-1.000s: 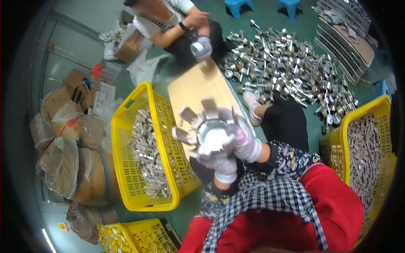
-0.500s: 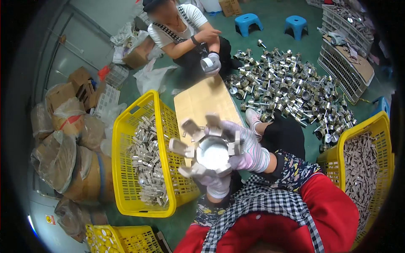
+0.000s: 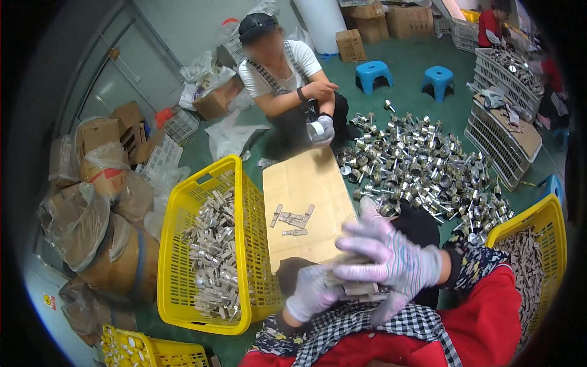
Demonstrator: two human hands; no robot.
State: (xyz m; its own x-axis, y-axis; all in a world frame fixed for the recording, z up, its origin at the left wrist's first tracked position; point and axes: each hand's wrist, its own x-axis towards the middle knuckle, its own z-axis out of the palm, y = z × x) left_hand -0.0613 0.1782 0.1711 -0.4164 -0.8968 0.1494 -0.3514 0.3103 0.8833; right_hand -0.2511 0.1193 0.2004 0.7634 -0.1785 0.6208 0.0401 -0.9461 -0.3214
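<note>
Low in front of my apron, my left hand [image 3: 313, 293], in a pale knitted glove, is closed on a round metal piece with flat arms [image 3: 361, 289]. Most of that piece is hidden behind my right hand [image 3: 394, 263]. The right hand, gloved with coloured stripes, has its fingers stretched and spread across the piece; whether it touches is unclear. Beyond both hands lies a tan board [image 3: 299, 177], with several loose flat metal strips [image 3: 296, 219] on it. To the left stands a yellow basket [image 3: 244, 257] of similar flat metal parts.
Opposite me a person [image 3: 287, 79] crouches, a white ring-shaped piece in one gloved hand. A heap of metal cups with stems [image 3: 422, 165] covers the floor at right. Another yellow basket [image 3: 553, 214] stands right, blue stools [image 3: 374, 74] behind, bagged cartons [image 3: 116, 244] left.
The round piece has come down toward my lap and turned, its open middle now out of sight. My right hand has spread its fingers over it. Strips on the board have come into view.
</note>
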